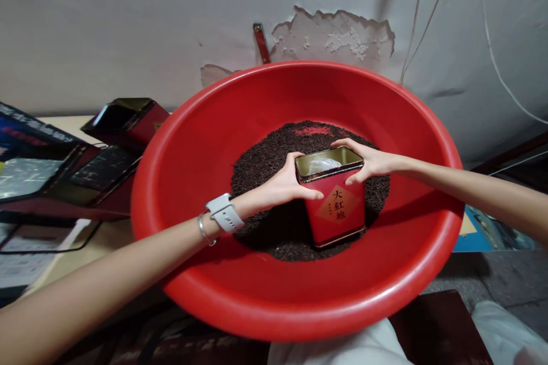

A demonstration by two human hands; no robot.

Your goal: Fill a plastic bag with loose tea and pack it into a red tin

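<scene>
A red tea tin with dark lettering on a gold diamond stands inside a large red plastic basin. Its top is uncovered, and clear plastic shows within the gold-coloured inside. My left hand grips the tin's upper left side, thumb across the front. On the opposite upper corner my right hand is closed, its thumb on the front face and fingers behind the rim. Dark loose tea leaves are heaped around and behind the tin. Part of my right fingers is hidden by the tin.
Several similar open tins lie left of the basin on a pale table, some with plastic inside. A peeling wall rises close behind the basin. Thin cables hang at the right. A dark red box-like surface is at lower right.
</scene>
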